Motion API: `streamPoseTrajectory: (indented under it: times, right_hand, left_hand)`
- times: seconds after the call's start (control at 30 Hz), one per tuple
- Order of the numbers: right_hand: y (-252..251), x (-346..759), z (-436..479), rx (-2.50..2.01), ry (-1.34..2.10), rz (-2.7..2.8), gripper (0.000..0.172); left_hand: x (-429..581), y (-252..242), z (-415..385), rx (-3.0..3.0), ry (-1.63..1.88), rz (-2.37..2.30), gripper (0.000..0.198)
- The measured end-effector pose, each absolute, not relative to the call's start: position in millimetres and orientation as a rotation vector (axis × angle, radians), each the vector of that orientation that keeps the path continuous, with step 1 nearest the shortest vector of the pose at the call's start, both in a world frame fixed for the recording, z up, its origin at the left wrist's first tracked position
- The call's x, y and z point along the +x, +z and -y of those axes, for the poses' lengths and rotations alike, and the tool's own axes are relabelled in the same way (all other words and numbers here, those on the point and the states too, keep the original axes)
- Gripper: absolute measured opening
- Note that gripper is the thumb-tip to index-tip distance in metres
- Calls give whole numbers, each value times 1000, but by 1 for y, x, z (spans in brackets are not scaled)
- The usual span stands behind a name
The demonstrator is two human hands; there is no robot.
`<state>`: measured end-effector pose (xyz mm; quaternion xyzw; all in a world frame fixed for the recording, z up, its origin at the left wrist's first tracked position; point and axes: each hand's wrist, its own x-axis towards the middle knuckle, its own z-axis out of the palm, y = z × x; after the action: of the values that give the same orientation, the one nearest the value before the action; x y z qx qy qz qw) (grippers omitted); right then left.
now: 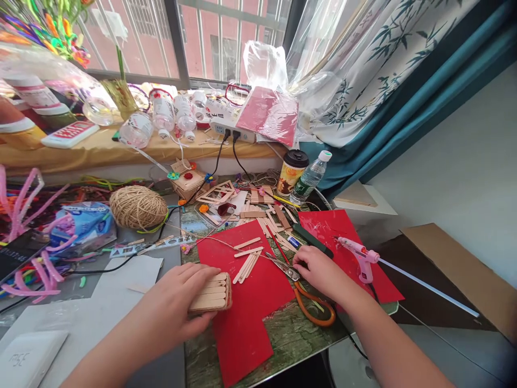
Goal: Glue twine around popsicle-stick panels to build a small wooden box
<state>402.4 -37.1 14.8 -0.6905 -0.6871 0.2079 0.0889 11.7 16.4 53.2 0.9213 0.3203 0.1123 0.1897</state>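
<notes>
My left hand (181, 302) is wrapped round a small box of wooden craft sticks (210, 295), with twine along its right side, above the red paper (242, 334). My right hand (317, 269) is at the scissors (285, 268) with orange handles, its fingers curled near the pivot; whether they grip anything is hidden. Several loose craft sticks (248, 265) lie on the red paper between my hands. Just beyond my right hand are a dark green-handled tool (313, 240) and a small blue battery-like item (294, 242).
A pink glue gun (361, 256) with a long glue stick rests on red paper at the right. Behind stand a coffee cup (291, 172) and a water bottle (310, 179). A twine ball (138, 208) and pipe cleaners (44, 269) lie left; black cables cross the table.
</notes>
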Motion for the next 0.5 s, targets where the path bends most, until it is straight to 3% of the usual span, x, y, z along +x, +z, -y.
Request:
streamPoseTrajectory:
  times: [0.1, 0.2, 0.37, 0.5]
  right_hand:
    - [32, 393, 38, -2021, 633, 2067, 19]
    - [60, 382, 49, -1934, 889, 1964, 18]
    - [92, 365, 65, -1277, 1566, 1549, 20]
    - [89, 348, 65, -989, 1640, 1329, 14]
  left_hand:
    - [12, 55, -15, 2556, 316, -904, 56]
    - [12, 56, -15, 2509, 279, -903, 55]
    - [10, 54, -16, 2485, 248, -907, 56]
    - [10, 55, -14, 2489, 247, -920, 55]
